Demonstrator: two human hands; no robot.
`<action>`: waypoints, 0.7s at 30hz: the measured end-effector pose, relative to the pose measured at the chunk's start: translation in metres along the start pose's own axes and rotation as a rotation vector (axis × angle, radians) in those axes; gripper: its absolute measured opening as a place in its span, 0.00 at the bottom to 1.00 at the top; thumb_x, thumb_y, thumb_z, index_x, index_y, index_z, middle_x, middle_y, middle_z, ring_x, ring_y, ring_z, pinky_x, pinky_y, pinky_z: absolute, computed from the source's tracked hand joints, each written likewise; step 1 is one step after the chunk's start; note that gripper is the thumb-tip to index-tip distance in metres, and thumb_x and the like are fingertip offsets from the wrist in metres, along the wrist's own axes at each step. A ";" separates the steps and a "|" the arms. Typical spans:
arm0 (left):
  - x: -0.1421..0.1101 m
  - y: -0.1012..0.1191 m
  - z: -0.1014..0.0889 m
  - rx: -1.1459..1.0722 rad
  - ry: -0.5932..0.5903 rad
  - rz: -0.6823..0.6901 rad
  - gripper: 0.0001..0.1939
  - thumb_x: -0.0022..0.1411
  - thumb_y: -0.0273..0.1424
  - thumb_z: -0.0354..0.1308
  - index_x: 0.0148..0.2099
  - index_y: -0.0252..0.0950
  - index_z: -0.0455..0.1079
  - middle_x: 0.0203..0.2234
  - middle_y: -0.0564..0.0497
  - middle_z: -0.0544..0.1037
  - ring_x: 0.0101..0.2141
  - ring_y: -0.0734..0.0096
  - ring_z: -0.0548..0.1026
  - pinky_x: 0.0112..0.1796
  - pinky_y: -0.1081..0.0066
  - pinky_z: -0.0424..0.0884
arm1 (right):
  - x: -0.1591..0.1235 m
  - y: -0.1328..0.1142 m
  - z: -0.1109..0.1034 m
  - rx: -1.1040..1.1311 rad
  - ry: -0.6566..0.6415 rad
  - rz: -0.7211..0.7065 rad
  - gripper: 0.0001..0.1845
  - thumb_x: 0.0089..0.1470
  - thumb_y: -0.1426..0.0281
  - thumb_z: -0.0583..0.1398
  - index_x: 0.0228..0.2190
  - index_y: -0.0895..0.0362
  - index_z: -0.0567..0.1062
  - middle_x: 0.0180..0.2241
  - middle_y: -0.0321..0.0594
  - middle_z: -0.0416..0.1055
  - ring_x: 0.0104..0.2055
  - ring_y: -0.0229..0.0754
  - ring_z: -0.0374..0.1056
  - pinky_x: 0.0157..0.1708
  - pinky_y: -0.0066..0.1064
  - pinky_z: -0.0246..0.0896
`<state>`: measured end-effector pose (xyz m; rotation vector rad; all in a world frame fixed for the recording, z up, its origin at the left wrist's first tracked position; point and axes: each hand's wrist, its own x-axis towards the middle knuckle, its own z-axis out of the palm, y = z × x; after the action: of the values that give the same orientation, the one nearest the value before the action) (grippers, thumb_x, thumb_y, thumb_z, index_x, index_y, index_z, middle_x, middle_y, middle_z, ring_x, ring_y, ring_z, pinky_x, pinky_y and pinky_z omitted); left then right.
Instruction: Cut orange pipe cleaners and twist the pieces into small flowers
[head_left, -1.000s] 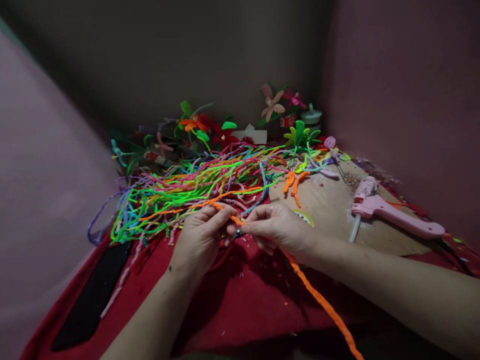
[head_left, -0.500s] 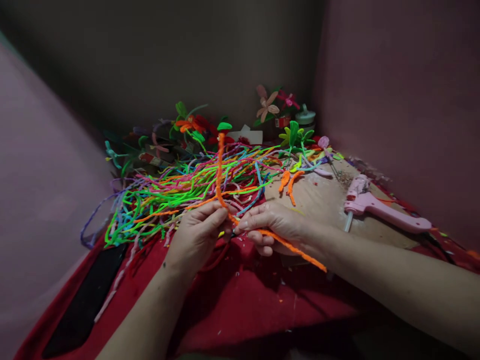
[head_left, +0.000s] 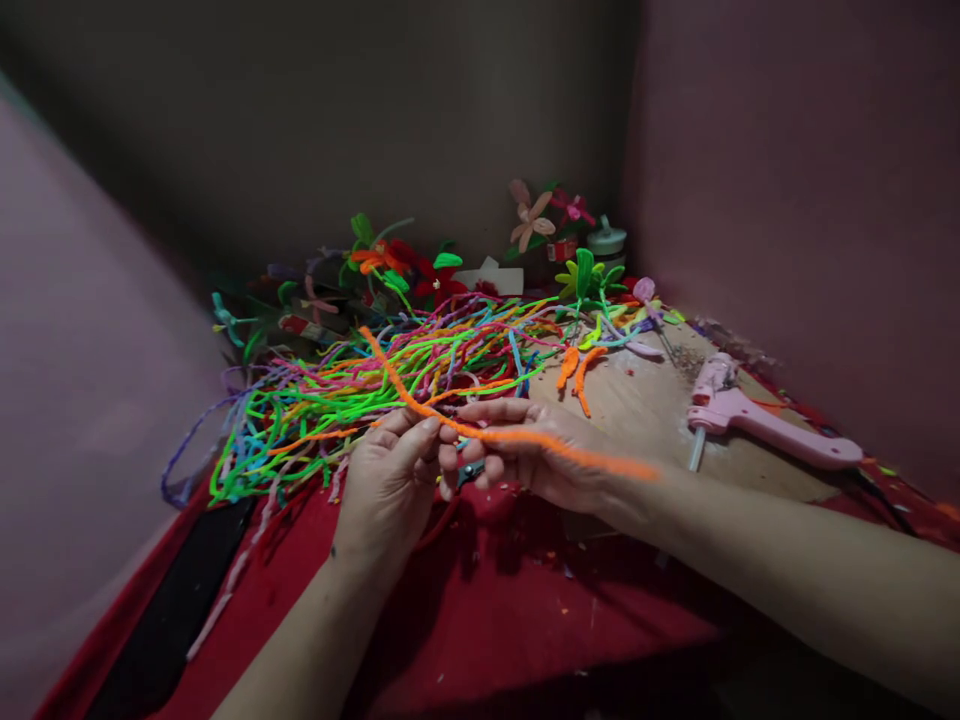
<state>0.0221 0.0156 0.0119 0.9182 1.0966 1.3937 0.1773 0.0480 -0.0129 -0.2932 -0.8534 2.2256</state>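
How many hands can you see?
2. The left hand pinches an orange fuzzy stem; the right hand is beside it, partly behind the stem. Some fingers are hidden, but no other hand shows.

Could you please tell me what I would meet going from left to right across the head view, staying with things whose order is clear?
Black flat object, left hand, right hand, pink glue gun.

Left hand (head_left: 390, 465): bare
Left wrist (head_left: 358, 540): bare, with 1 small dark spot (head_left: 334, 551) at 7 o'clock from the hand's middle, too small to identify
Left forearm (head_left: 307, 635): bare, widening toward 7 o'clock
Right hand (head_left: 547, 460): bare
Right forearm (head_left: 765, 560): bare, widening toward 4 o'clock
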 end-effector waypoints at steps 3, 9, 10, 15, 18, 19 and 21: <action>0.002 -0.006 -0.001 -0.035 -0.033 -0.037 0.07 0.50 0.25 0.61 0.33 0.31 0.69 0.24 0.50 0.76 0.20 0.76 0.72 0.17 0.77 0.69 | 0.000 0.006 0.003 -0.033 -0.005 -0.083 0.13 0.46 0.77 0.63 0.37 0.62 0.74 0.31 0.41 0.75 0.29 0.34 0.72 0.37 0.29 0.67; -0.002 -0.008 0.004 0.022 -0.051 -0.008 0.06 0.51 0.26 0.61 0.34 0.33 0.68 0.22 0.54 0.74 0.18 0.79 0.69 0.16 0.79 0.66 | 0.003 0.010 0.001 -0.246 0.172 -0.179 0.09 0.50 0.68 0.62 0.31 0.62 0.74 0.27 0.39 0.74 0.24 0.33 0.70 0.30 0.27 0.66; -0.004 -0.008 0.005 0.044 -0.038 0.009 0.07 0.51 0.26 0.62 0.33 0.34 0.68 0.21 0.55 0.73 0.17 0.80 0.68 0.16 0.79 0.65 | 0.003 0.009 0.001 -0.326 0.218 -0.187 0.09 0.51 0.67 0.61 0.29 0.62 0.73 0.27 0.39 0.73 0.23 0.32 0.69 0.29 0.26 0.65; -0.013 -0.008 0.010 0.177 -0.005 0.033 0.07 0.50 0.29 0.62 0.33 0.35 0.69 0.19 0.57 0.72 0.16 0.81 0.66 0.14 0.82 0.61 | 0.000 0.005 0.006 -0.751 0.297 -0.140 0.09 0.55 0.70 0.56 0.26 0.61 0.71 0.22 0.36 0.69 0.21 0.30 0.63 0.22 0.23 0.57; -0.014 -0.010 0.011 0.208 -0.012 0.039 0.06 0.51 0.30 0.62 0.33 0.35 0.69 0.19 0.57 0.71 0.16 0.81 0.65 0.14 0.82 0.61 | -0.003 0.002 0.008 -0.891 0.256 -0.127 0.11 0.56 0.71 0.54 0.25 0.61 0.71 0.20 0.34 0.67 0.20 0.30 0.60 0.20 0.22 0.53; -0.014 -0.010 0.011 0.217 -0.016 0.044 0.06 0.52 0.30 0.61 0.33 0.35 0.68 0.18 0.57 0.70 0.16 0.81 0.65 0.14 0.82 0.62 | -0.003 0.002 0.009 -0.922 0.248 -0.122 0.12 0.56 0.71 0.54 0.24 0.61 0.71 0.19 0.34 0.66 0.19 0.30 0.59 0.19 0.22 0.52; -0.013 -0.011 0.010 0.237 -0.030 0.056 0.06 0.53 0.31 0.61 0.33 0.35 0.68 0.18 0.57 0.70 0.17 0.80 0.65 0.14 0.81 0.63 | -0.003 0.001 0.008 -0.954 0.231 -0.086 0.13 0.56 0.71 0.54 0.23 0.61 0.71 0.18 0.34 0.65 0.18 0.30 0.58 0.18 0.22 0.52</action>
<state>0.0364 0.0034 0.0045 1.1439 1.2393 1.3085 0.1758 0.0414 -0.0072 -0.9068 -1.6986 1.5157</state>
